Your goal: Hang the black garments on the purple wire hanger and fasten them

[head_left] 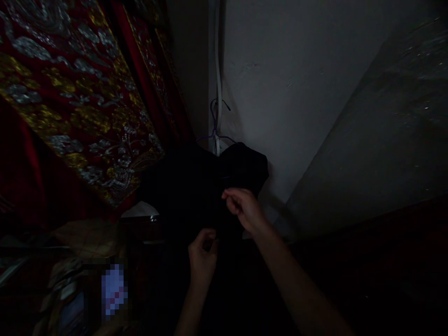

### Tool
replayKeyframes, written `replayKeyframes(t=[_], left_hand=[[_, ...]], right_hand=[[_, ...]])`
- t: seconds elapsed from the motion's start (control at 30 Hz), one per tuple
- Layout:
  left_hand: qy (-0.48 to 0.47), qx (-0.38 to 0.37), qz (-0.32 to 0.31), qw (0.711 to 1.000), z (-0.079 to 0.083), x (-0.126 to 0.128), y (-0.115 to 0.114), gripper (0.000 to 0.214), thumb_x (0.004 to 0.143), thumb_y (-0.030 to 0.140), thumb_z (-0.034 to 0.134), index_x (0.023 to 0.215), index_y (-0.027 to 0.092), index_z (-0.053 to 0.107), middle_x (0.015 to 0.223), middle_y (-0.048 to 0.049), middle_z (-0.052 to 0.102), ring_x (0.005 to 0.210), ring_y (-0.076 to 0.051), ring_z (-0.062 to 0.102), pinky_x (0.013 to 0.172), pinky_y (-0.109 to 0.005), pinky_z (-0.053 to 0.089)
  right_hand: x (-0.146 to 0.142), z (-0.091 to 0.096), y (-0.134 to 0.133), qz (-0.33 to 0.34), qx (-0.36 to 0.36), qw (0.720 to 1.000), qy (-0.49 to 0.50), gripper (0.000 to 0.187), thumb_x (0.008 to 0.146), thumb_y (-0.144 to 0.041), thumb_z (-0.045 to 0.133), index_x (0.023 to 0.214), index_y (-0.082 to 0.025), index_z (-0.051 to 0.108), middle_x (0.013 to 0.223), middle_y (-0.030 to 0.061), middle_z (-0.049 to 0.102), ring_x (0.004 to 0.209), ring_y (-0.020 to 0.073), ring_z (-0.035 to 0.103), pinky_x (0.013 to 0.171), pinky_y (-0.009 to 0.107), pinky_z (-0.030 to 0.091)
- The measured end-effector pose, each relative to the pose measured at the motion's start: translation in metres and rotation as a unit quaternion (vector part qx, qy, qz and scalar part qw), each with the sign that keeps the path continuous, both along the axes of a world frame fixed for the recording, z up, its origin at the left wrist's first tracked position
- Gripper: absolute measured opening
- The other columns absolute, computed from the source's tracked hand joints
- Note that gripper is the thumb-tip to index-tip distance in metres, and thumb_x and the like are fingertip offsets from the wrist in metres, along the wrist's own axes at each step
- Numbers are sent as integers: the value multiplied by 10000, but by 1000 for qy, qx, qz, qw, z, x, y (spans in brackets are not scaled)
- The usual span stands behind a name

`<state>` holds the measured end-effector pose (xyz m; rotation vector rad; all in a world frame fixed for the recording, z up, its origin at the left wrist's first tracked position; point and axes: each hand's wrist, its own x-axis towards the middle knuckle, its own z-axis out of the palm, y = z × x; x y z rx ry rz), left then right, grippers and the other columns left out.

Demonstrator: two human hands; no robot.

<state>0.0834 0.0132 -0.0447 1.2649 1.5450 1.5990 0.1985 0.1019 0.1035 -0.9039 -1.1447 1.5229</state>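
Observation:
A black garment (189,186) hangs by its shoulders on a thin purple hanger (214,133). The dimness hides its front details. My right hand (243,205) is at the upper front of the garment, with its fingers curled in a pinch at the cloth. Lower and to the left, my left hand (203,247) also has thumb and fingers closed together against the dark fabric. What exactly sits between the fingertips is lost in shadow.
A red cloth (84,98) with gold and silver embroidery hangs at the left. A white cable (217,60) runs down the wall (287,70) behind the hanger. A pixelated bright screen (114,289) is among cluttered items at lower left.

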Motion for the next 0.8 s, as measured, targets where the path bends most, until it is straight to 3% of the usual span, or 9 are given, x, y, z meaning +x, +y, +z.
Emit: replayKeyframes(t=[0.1,0.2,0.27,0.33,0.43,0.53,0.6,0.67,0.8], left_hand=[[30,-5,-23,999,-3,-1,11,91,761,143,634,826,192,673,777,-25,697,779,-201,713,720,-300,570],[60,5,-42,997,17,-4,22,203,766,101,636,946,190,671,834,-34,719,816,-208,724,751,-320,579],[87,51,-42,994,47,-9,29,313,793,106,657,1092,197,650,969,-55,737,916,-211,726,836,-346,580],[123,146,-28,981,88,-17,38,339,857,156,661,1189,213,623,1145,-78,708,1064,-210,691,955,-371,547],[171,275,-3,946,152,-27,52,369,968,186,553,1334,232,568,1090,-60,700,974,-168,686,897,-330,547],[284,326,14,902,197,-30,65,142,974,177,553,1049,196,672,942,-37,698,871,-159,660,800,-290,519],[332,326,34,884,210,-28,71,119,961,151,557,885,183,644,848,-28,667,803,-158,634,741,-281,491],[360,303,43,882,212,-27,74,126,953,130,546,859,180,613,832,-32,649,780,-164,622,722,-288,475],[399,241,-28,884,208,-30,76,101,945,133,541,933,190,623,925,-51,682,860,-189,651,772,-308,487]], right_hand=[[-6,55,25,-32,60,997,32,198,663,-319,610,555,-152,623,374,-55,418,360,50,307,382,208,158],[-15,74,27,-27,105,994,21,197,714,-317,584,598,-161,618,415,-39,479,362,59,359,371,202,178],[-19,70,20,-42,153,987,6,205,734,-338,585,620,-170,616,469,-27,535,380,67,413,371,200,208],[-21,63,13,-55,195,979,-14,217,742,-346,589,606,-178,606,489,-26,547,395,71,442,379,200,238],[-21,59,8,-53,234,970,-42,249,766,-339,575,571,-185,589,456,-33,512,403,75,439,404,207,270],[-20,62,12,-60,263,961,-55,258,783,-330,574,569,-186,593,455,-40,496,421,77,434,436,214,292],[-19,59,16,-56,255,964,-53,250,770,-333,583,569,-186,595,455,-44,484,427,77,423,442,217,290],[-18,51,20,-50,223,973,-39,243,747,-343,590,560,-187,588,453,-46,472,428,78,410,434,218,274],[-17,40,16,-70,174,982,-7,228,726,-360,593,571,-193,581,459,-46,460,433,81,391,422,219,241]])
